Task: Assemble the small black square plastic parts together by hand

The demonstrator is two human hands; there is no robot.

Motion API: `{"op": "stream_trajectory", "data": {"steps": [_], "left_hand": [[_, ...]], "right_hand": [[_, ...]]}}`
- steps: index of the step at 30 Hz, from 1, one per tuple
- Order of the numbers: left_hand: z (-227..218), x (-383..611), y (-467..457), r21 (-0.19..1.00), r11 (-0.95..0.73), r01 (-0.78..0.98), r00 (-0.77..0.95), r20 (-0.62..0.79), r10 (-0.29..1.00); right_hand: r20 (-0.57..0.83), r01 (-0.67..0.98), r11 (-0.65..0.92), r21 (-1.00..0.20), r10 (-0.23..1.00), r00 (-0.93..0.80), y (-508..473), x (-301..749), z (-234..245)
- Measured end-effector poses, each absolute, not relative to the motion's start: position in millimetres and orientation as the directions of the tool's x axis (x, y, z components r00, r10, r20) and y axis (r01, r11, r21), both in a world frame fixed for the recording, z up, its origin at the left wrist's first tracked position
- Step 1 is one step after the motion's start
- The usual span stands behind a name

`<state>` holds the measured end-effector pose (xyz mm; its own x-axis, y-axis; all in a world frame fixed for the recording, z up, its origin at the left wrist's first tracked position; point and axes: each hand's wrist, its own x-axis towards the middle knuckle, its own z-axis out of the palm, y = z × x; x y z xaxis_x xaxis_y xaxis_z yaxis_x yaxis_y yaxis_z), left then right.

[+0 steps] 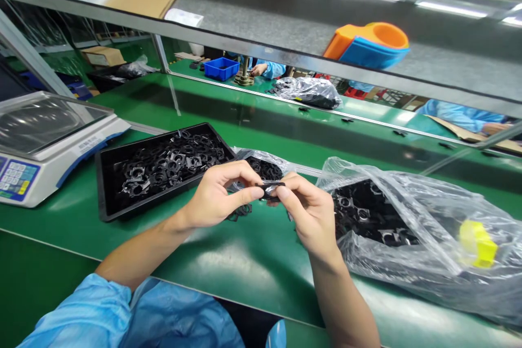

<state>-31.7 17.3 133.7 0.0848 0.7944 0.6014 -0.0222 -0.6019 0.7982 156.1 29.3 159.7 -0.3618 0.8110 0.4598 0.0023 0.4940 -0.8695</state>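
Note:
Between my two hands is a small black plastic part (271,189), held above the green table (232,272). My left hand (222,191) pinches its left end between thumb and fingers. The right end sits in the pinch of my right hand (309,212). Behind my left hand, a black tray (159,174) holds many loose black parts with round holes. To the right of my right hand, a clear plastic bag (432,217) lies open with similar black parts (362,212) inside. A smaller bag of black parts (267,167) is partly hidden behind my hands.
At the left stands a weighing scale (77,138). A shelf (261,46) crosses above, bearing an orange and blue holder (367,46). Beyond are a blue bin (221,68), another plastic bag (308,91), and co-workers' blue sleeves (460,114). A yellow piece (478,243) shows at the right bag.

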Motion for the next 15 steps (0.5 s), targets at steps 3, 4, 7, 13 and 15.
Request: {"op": "stream_trajectory", "data": {"steps": [3,4,7,13,15], "left_hand": [[133.8,-32.0,16.8,0.796,-0.605,-0.003,0.1,0.602,0.792],[134.2,-32.0,16.6,0.808,-0.589,-0.006,0.111,0.586,0.803],[135.9,-32.0,16.7,0.843,-0.537,-0.035,0.144,0.536,0.832],[135.1,-31.6,17.3,0.871,-0.49,-0.045,0.192,0.489,0.851],[134.5,-30.4,16.9,0.874,-0.485,-0.037,0.174,0.483,0.858]], "right_hand": [[0.448,0.033,0.491,-0.871,0.82,-0.357,29.5,156.1,160.0],[0.444,0.046,0.488,-0.871,0.824,-0.352,29.6,156.2,160.1],[0.449,0.073,0.498,-0.864,0.827,-0.339,30.4,156.5,159.9],[0.475,0.136,0.553,-0.822,0.798,-0.371,31.8,157.3,158.3],[0.465,0.143,0.55,-0.823,0.797,-0.385,31.8,156.9,158.4]]}}
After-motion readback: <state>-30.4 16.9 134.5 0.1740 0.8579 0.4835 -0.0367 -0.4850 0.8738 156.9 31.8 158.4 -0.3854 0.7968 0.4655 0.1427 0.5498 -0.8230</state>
